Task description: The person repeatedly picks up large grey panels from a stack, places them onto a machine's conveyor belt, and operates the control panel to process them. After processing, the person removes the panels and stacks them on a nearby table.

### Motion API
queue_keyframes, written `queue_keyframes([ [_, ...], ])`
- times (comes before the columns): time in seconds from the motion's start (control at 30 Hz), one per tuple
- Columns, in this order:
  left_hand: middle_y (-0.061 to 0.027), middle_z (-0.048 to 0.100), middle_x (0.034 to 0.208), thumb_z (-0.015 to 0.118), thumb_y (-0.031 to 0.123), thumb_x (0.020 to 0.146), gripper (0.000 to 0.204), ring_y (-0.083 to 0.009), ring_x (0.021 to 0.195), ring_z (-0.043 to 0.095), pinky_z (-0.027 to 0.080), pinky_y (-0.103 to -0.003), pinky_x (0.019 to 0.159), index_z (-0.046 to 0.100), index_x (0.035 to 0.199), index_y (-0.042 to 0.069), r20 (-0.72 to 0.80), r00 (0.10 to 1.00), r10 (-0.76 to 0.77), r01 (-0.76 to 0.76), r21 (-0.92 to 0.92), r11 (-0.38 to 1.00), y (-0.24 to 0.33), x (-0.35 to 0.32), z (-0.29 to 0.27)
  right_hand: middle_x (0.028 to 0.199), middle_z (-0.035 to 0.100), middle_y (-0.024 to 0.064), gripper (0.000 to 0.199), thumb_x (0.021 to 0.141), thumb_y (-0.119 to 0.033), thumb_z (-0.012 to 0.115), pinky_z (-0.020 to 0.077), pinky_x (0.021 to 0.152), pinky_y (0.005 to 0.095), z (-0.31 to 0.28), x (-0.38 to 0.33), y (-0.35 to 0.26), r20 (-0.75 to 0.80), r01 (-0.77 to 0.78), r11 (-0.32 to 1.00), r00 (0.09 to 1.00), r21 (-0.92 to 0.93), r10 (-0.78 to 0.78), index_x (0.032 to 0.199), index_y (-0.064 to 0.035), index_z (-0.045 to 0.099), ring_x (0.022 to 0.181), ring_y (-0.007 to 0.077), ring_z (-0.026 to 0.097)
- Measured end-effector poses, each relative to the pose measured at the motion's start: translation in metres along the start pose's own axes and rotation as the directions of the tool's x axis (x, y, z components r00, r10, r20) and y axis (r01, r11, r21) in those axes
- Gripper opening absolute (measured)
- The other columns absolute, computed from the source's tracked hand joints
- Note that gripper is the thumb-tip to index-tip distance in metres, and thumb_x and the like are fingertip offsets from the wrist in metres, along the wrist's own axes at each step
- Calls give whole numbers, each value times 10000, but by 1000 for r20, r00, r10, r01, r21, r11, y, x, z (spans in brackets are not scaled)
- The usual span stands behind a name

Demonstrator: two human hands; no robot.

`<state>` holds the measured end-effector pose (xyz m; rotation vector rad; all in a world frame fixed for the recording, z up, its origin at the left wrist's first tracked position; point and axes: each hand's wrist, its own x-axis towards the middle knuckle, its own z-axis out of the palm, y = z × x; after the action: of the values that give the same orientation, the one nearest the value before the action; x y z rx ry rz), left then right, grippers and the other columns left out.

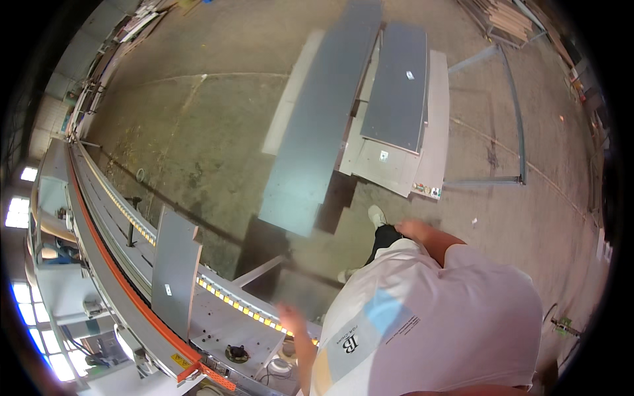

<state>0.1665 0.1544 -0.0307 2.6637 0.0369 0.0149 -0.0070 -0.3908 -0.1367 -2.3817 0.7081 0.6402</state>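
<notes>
My left hand (290, 320) is beside the long machine, close to its yellow-and-white roller strip (247, 310). It is smeared by motion, so its fingers do not show clearly, and nothing can be seen in it. Down by my dark trousers is my right hand (412, 229), at the hem of my white shirt, its fingers partly hidden. A grey panel (173, 267) with a small white label lies across the machine's bed, against the orange rail (125, 284). It is apart from both hands.
Ahead of me, a long grey board (310, 132) lies on a stack, alongside shorter grey boards (397, 86) on pale ones (383, 173). A metal frame (518, 125) lies on the floor at right. Further back stands a rack of wooden strips (505, 23).
</notes>
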Motion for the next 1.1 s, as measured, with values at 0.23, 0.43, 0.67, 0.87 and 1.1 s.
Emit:
queue_keyframes([
  [0.23, -153, 726, 1044, 615, 268, 959, 304, -311, 903, 706, 566, -442, 797, 679, 1176, 66, 689, 720, 89, 59, -189, 980, 104, -85, 85, 840, 754, 104, 312, 980, -312, 607, 561, 689, 355, -65, 101, 33, 84, -157, 816, 988, 556, 133, 1008, -33, 743, 708, 202, 712],
  [0.43, -132, 732, 1064, 649, 270, 972, 327, -239, 937, 708, 567, -383, 832, 663, 1234, 73, 801, 551, 235, 59, -318, 946, 159, -82, 111, 845, 740, 87, 425, 1001, -420, 559, 553, 763, 364, -71, 189, 150, 32, -305, 620, 911, 723, 410, 993, -30, 725, 799, 208, 704],
  [0.67, -131, 759, 1017, 666, 267, 964, 317, -277, 935, 741, 580, -392, 826, 685, 1238, 108, 877, 441, -190, 152, 135, 979, 185, -56, 116, 1139, 712, 173, 572, 1015, -546, 468, 518, 933, 356, -85, 288, 284, -151, -355, 543, 717, 761, 681, 1201, -46, 674, 1016, 288, 681],
  [0.87, -144, 763, 1051, 656, 327, 961, 366, -278, 962, 748, 583, -396, 841, 679, 1267, 128, 901, 375, -220, 66, 211, 975, 247, -60, 129, 1204, 702, 117, 670, 992, -652, 480, 557, 812, 382, -102, 344, 307, 158, -390, 64, 509, 919, 846, 1279, -76, 667, 1106, 280, 656],
  [1.1, -132, 764, 1042, 648, 314, 979, 336, -271, 955, 747, 580, -401, 839, 682, 1257, 129, 908, 382, -173, 36, 172, 984, 285, -23, 155, 1370, 610, 71, 775, 959, -725, 510, 543, 876, 473, -102, 343, 310, 345, -352, -136, 646, 926, 681, 1444, -123, 566, 1204, 253, 579],
])
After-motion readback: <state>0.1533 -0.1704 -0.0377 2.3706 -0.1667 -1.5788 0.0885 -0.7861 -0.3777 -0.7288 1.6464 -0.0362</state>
